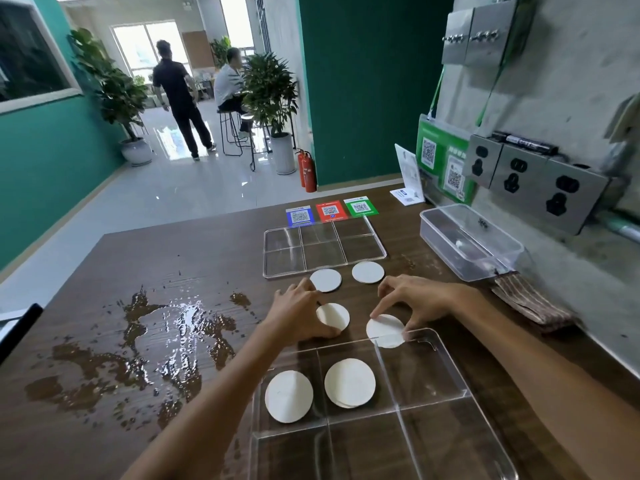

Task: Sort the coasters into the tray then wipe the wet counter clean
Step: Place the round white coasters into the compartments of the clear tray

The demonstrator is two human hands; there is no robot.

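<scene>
A clear divided tray [446, 355] lies near me on the dark wooden counter [145, 258]. One round white coaster [289, 396] rests in its left compartment, and a small stack of coasters [349, 383] fills the middle one. My right hand [412, 301] pinches a coaster [385, 330] over the tray's far rim. My left hand [299, 315] grips another coaster [334, 316] on the counter. Two more coasters [326, 279] [368, 272] lie beyond my hands. Spilled water [166, 344] covers the counter's left side.
A second clear divided tray [323, 249] lies farther back. A clear lidded box [467, 240] and a folded cloth [530, 301] sit at the right by the wall with sockets. QR code cards [330, 211] lie at the counter's far edge. Two persons are across the room.
</scene>
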